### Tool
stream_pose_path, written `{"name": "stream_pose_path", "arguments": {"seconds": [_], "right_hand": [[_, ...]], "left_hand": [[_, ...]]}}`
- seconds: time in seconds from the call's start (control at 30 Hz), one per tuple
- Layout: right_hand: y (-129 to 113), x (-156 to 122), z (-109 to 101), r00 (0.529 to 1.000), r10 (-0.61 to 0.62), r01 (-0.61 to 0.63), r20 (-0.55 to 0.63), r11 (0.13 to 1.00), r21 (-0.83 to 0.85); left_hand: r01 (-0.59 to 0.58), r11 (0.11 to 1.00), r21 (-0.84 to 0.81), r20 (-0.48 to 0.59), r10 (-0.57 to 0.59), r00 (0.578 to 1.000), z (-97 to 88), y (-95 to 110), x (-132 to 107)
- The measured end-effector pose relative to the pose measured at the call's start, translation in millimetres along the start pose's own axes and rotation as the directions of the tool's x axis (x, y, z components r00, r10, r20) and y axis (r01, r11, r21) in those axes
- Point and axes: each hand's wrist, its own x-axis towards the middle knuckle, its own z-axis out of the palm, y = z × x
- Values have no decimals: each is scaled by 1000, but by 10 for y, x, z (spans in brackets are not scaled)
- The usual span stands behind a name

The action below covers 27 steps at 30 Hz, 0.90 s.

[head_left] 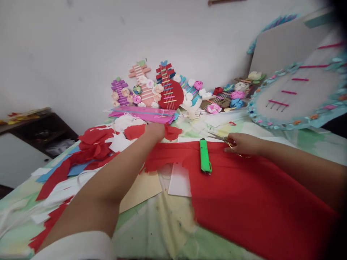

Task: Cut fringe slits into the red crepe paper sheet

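Observation:
My right hand [244, 143] grips a pair of scissors [219, 137] with gold-coloured handles, their pointed blades directed left. Beneath it spreads a large red crepe-like sheet [238, 202], rough along its left edge. A bright green box cutter [205, 157] lies on this sheet, left of the scissors. My left hand [155, 131] reaches across to small red cut pieces [172, 132] near the sheet's upper left end. Its fingers are hidden behind the back of the hand, so whether it holds a piece does not show.
Crumpled red scraps [97, 142] and white paper lie at left over a blue sheet [58, 166]. Along the wall stand decorated paper instruments [171, 92] with flowers, behind a magenta packet [143, 113]. A large blue-rimmed instrument shape [298, 94] leans at right. A dark shelf [51, 131] stands far left.

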Motion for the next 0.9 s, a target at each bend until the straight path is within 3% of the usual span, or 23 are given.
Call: {"name": "stream_pose_path", "arguments": {"seconds": [0.13,0.27,0.37,0.47,0.7,0.9], "right_hand": [[-14,147,114,998,-54,55,-38,998,21],[-57,178,128,996,-78,78,-41,997,16],[-65,171,129,995,-93,94,-46,995,18],[-53,196,114,994,-98,99,-54,995,14],[-133,420,-49,993,-91,88,-76,995,-41],[-184,580,-59,996,-75,71,-47,993,-93]], "left_hand": [[-141,989,44,144,134,981,148,39,-146],[-214,973,91,328,173,929,212,83,-189],[-277,952,131,410,203,889,193,124,-142],[-325,929,178,405,232,884,112,154,-41],[-282,915,288,292,196,936,-134,91,247],[-232,912,339,266,144,953,-1,-110,388]]}}
